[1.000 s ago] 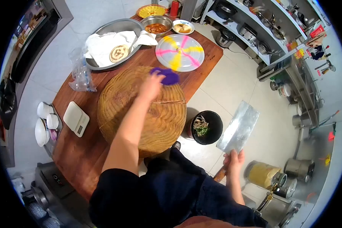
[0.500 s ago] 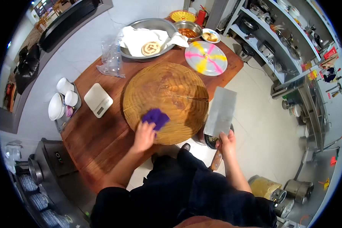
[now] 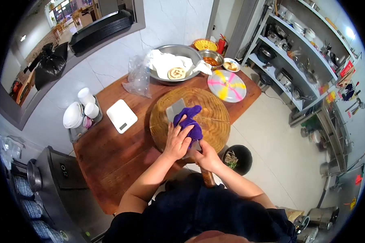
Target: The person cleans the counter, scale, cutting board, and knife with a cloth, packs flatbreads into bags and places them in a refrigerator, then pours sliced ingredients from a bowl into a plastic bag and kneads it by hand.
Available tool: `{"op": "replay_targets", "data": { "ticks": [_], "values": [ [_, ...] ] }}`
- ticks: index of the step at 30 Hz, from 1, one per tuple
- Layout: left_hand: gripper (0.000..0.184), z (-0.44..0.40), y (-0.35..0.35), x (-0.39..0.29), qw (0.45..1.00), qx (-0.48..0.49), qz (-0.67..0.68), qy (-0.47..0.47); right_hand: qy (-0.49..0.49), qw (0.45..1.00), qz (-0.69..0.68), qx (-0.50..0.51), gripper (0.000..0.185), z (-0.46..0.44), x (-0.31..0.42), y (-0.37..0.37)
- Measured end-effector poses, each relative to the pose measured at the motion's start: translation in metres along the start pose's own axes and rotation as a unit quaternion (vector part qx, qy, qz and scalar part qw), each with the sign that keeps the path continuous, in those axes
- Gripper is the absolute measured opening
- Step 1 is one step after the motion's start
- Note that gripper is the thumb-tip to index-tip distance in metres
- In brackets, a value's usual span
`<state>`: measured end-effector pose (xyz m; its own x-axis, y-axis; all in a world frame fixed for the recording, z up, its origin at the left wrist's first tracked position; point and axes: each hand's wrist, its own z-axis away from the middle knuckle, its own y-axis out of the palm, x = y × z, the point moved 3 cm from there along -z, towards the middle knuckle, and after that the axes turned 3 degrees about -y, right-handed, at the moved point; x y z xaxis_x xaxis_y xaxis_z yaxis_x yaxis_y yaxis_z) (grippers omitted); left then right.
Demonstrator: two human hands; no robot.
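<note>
A purple cloth [image 3: 192,127] lies over the blade of a cleaver [image 3: 175,108], whose far corner shows past the cloth. My left hand [image 3: 178,139] presses the cloth against the blade, its fingers spread over it. Low in front of my body, my right hand [image 3: 207,156] grips the cleaver near the wooden handle [image 3: 208,177]. Under the blade is the round wooden chopping block [image 3: 215,117], cracked on its right side.
Behind the block stand a metal basin [image 3: 178,49] with white cloth and a flatbread, and a colourful lid [image 3: 227,86]. A scale [image 3: 122,116] and a cup tray [image 3: 74,135] are left. A black bin [image 3: 243,160] stands right on the floor.
The cleaver has moved from the right side to above the block. My left hand has brought the purple cloth from the block's surface onto the blade.
</note>
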<state>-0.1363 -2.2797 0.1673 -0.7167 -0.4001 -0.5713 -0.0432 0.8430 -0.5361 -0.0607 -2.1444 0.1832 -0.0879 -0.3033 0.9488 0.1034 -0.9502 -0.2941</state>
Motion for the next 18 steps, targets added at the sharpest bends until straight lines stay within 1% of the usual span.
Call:
{"op": "replay_targets", "data": {
  "ticks": [1, 3, 6, 7, 10, 11, 14, 15, 16, 17, 18],
  "values": [
    [0.039, -0.002, 0.002, 0.000, 1.000, -0.003, 0.006, 0.001, 0.030, 0.999, -0.037, 0.007, 0.013, 0.004, 0.009, -0.002],
    [0.039, -0.009, -0.002, -0.004, 1.000, -0.019, 0.011, 0.015, 0.028, 0.999, -0.026, 0.003, 0.015, 0.010, 0.002, -0.005],
    [0.039, -0.022, -0.001, 0.004, 0.997, -0.048, 0.058, -0.012, 0.045, 0.998, -0.038, -0.002, 0.015, 0.020, 0.011, -0.008],
    [0.040, -0.025, 0.000, 0.005, 0.997, -0.043, 0.061, -0.006, 0.051, 0.998, -0.045, -0.004, 0.014, 0.023, 0.012, -0.010],
    [0.040, -0.031, 0.011, 0.019, 0.996, 0.000, 0.088, -0.033, 0.062, 0.994, -0.086, -0.011, 0.012, 0.032, 0.006, -0.013],
    [0.041, -0.034, 0.014, 0.023, 0.996, -0.001, 0.082, -0.026, 0.063, 0.993, -0.102, -0.013, 0.012, 0.034, 0.003, -0.014],
    [0.041, -0.039, 0.025, 0.037, 0.996, 0.012, 0.078, -0.051, 0.080, 0.989, -0.128, -0.010, 0.012, 0.039, 0.009, -0.022],
    [0.041, -0.041, 0.028, 0.045, 0.996, 0.007, 0.066, -0.064, 0.093, 0.987, -0.129, -0.004, 0.012, 0.040, 0.011, -0.025],
    [0.040, -0.042, 0.031, 0.052, 0.994, -0.003, 0.040, -0.098, 0.107, 0.986, -0.131, 0.002, 0.013, 0.041, 0.013, -0.029],
    [0.039, -0.043, 0.035, 0.069, 0.985, -0.014, 0.089, -0.148, 0.120, 0.984, -0.133, 0.008, 0.014, 0.043, 0.012, -0.032],
    [0.038, -0.045, 0.038, 0.085, 0.970, -0.023, 0.139, -0.197, 0.101, 0.984, -0.146, 0.013, 0.014, 0.043, 0.008, -0.033]
  ]
}}
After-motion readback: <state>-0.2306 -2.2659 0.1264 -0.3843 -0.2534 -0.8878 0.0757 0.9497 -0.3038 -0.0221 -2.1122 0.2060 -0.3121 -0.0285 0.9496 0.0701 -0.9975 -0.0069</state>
